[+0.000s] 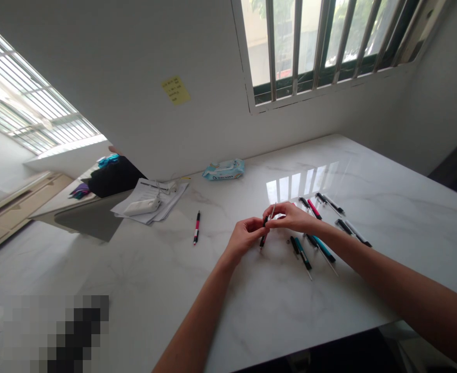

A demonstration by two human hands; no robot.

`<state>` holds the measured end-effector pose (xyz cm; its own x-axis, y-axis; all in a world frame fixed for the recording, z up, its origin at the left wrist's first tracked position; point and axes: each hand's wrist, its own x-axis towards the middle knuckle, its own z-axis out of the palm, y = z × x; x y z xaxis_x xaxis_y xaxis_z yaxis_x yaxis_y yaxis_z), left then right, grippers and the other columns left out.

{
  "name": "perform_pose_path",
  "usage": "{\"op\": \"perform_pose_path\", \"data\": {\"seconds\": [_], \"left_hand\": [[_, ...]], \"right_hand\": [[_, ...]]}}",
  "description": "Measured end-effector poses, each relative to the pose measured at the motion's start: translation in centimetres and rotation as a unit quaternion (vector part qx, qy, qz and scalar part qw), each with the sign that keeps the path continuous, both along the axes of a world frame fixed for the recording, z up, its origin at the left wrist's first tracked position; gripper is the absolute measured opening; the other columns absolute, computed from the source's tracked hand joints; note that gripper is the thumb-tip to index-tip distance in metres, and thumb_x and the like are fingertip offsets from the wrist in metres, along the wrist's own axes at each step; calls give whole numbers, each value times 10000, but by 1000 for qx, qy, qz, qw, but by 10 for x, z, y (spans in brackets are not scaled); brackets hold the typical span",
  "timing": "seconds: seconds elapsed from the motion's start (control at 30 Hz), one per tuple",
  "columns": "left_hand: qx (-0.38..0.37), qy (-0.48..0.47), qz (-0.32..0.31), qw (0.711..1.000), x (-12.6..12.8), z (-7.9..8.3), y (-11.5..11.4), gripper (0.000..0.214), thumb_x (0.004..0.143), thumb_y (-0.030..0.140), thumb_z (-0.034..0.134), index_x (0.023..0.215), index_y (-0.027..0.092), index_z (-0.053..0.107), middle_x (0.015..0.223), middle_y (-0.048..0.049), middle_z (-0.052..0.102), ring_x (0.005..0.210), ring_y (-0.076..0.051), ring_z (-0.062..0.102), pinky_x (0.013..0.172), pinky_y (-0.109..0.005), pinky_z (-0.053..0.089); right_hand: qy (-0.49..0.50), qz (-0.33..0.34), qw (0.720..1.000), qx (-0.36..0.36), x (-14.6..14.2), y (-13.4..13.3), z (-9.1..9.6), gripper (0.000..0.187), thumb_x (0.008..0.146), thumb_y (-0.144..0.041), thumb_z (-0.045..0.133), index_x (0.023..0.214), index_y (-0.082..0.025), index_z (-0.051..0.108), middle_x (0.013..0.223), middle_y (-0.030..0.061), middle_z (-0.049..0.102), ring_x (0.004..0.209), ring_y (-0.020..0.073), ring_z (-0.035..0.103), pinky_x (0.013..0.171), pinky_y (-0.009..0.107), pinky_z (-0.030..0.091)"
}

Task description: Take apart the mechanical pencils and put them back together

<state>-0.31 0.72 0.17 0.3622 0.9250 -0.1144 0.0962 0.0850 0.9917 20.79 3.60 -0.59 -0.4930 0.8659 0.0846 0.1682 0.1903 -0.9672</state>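
My left hand (244, 237) is closed around a black and pink pen barrel (263, 241), its tip pointing down at the table. Close beside it, my right hand (290, 216) pinches a thin pale pen refill (274, 207), which stands up above the barrel. Fingers hide where the two meet. Just right of my hands lie several pen parts: a teal barrel (303, 253), another teal barrel (324, 248) partly behind my right forearm, and a pink barrel (314, 209). Black and clear parts (353, 232) lie farther right.
A black and red pen (196, 228) lies to the left on the marble-patterned table (166, 290). Toward the wall are a light-blue wipes pack (224, 170) and stacked papers (158, 213) with a white item on top. A yellow note (175, 90) sticks to the wall.
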Motion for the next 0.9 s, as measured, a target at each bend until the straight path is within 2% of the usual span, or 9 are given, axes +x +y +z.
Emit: {"op": "perform_pose_path", "data": {"seconds": [0.1,0.2,0.3,0.37,0.47,0.53,0.6,0.9], "left_hand": [[-7,-5,10,1000,0,-1,0,371,708,398,890,963,154,773,846,-57,767,755,-177,671,733,-288,508],[10,0,25,1000,-2,-1,2,380,722,383,880,1007,172,745,844,-58,764,752,-180,677,719,-294,523],[111,56,68,990,-8,1,5,256,782,349,825,969,197,738,878,-53,758,774,-180,672,751,-306,525],[210,127,108,963,-14,4,8,149,821,300,776,944,221,753,916,-47,758,830,-190,669,816,-322,514],[301,201,138,922,-22,6,10,89,849,247,721,922,253,770,921,-38,747,883,-209,662,860,-335,497],[316,209,142,914,-25,6,11,93,856,237,703,915,261,771,911,-38,735,880,-215,661,840,-331,504],[321,213,143,912,-27,6,11,100,861,230,692,918,261,768,915,-41,730,883,-217,662,828,-325,513],[340,262,130,894,-26,6,9,111,889,205,663,945,259,742,935,-28,729,888,-200,673,828,-318,547]], "right_hand": [[81,-29,996,-23,3,1,2,270,775,-417,816,946,-216,762,1113,62,762,1049,235,685,931,362,514],[202,-77,975,-57,12,6,10,272,774,-428,827,942,-235,734,1248,71,737,1162,239,660,1013,391,493],[264,-108,956,-66,26,11,18,306,789,-449,816,999,-250,717,1209,72,755,1157,239,675,1032,425,506],[218,-126,967,-27,34,14,22,337,803,-462,800,1048,-240,731,1097,77,774,1073,246,702,993,439,536],[52,-147,984,84,39,14,22,292,840,-439,759,1047,-235,787,1030,80,764,951,242,702,911,434,570],[-27,-149,978,141,38,13,20,248,861,-396,727,1040,-247,814,1048,75,751,919,228,693,879,416,580],[-54,-145,974,168,36,12,17,240,867,-357,706,1050,-257,824,1048,68,739,897,212,691,859,394,585],[-100,-118,967,204,32,10,14,218,876,-300,701,1050,-269,830,996,51,733,853,189,679,781,339,555]]}}
